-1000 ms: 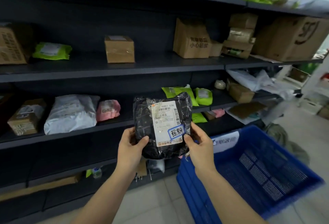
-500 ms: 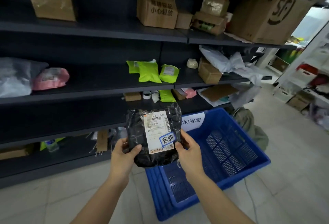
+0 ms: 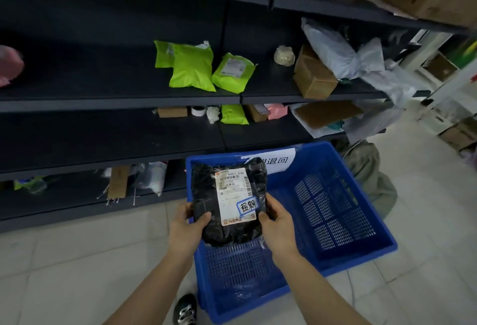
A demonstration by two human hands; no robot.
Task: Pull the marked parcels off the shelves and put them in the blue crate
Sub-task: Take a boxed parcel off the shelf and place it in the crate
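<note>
Parcel in hand: I've got the black parcel [image 3: 229, 203] held up over the near-left part of the blue crate [image 3: 335, 221], with its blue-ringed sticker [image 3: 246, 205] facing me. I'd call this the placing step: off the shelves [image 3: 116, 102], not yet in. My left hand [image 3: 187, 229] grips its left edge and my right hand [image 3: 280, 224] the right. The fingers [image 3: 204, 217] are clamped on it, thumbs in front and the rest wrapped behind. Next I need to lower it past the rim, then let go with both hands.
</note>
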